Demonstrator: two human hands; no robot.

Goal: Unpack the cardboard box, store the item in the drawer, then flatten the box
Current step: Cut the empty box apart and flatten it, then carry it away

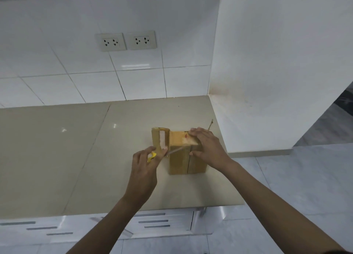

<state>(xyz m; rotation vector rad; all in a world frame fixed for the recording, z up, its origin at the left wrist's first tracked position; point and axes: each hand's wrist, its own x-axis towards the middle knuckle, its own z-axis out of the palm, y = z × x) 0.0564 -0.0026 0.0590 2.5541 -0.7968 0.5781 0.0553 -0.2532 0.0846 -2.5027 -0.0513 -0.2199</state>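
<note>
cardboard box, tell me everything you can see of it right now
The cardboard box is small, plain brown and upright on the beige countertop, near its right end. One flap on the left stands raised, with a pale strip on its inner face. A dark seam runs down the near side. The right hand rests on the top, pressing it. The left hand holds a yellow-handled cutter whose blade reaches the upper left edge of the box. Its contents are hidden.
</note>
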